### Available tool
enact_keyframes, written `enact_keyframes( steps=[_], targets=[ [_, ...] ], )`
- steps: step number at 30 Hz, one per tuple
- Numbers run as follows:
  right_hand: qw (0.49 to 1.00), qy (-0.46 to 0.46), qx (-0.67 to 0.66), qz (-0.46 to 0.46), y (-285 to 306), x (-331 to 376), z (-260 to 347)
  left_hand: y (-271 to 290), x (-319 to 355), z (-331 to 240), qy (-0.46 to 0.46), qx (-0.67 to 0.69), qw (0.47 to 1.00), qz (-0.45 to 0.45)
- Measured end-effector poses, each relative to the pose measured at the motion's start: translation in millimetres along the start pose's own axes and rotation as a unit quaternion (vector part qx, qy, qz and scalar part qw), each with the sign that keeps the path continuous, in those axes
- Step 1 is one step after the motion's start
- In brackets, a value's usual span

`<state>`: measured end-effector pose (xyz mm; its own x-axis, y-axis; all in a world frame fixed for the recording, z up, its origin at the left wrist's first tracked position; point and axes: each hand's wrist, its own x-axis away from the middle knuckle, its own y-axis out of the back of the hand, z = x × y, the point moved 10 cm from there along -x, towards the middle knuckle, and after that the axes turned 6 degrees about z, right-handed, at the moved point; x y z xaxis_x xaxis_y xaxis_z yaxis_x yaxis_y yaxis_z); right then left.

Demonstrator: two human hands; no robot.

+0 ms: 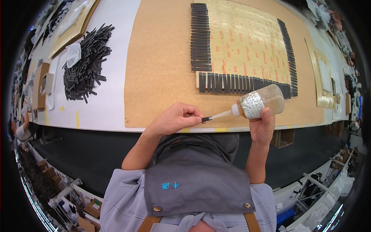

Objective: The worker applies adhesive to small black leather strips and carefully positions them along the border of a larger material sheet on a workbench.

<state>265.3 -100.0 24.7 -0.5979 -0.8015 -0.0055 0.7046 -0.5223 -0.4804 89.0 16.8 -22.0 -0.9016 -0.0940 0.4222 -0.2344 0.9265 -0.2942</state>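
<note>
Between the fingertips of my left hand (179, 118) is a small black strip (207, 119), its free end pointing right. My right hand (262, 129) is wrapped round a translucent squeeze bottle (273, 97) with a silvery label, tipped on its side. The bottle's pale tapered nozzle (222, 114) reaches left to the end of the strip. Beyond the hands lies a yellowish board (247, 42) with red print and a glossy surface. Rows of black strips (200, 38) line its left, right and near edges; the bottle hides part of the near row.
A heap of loose black strips (87, 62) lies on the white table at the left, with a crumpled translucent bag (72, 55) on it. Brown sheeting (158, 58) covers the middle. Another yellowish board (324, 77) is at the right. A person (25, 129) is at the far left edge.
</note>
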Motion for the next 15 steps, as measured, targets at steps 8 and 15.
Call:
enact_keyframes(
  steps=[8,15],
  targets=[
    [1.000,0.007,-0.004,0.008,3.9,0.9,0.6,2.1,1.7,0.0,-0.009,0.023,1.000,-0.006],
    [1.000,0.012,-0.011,-0.012,3.5,0.3,2.3,0.1,1.3,2.6,-0.010,0.020,1.000,0.009]
  ],
)
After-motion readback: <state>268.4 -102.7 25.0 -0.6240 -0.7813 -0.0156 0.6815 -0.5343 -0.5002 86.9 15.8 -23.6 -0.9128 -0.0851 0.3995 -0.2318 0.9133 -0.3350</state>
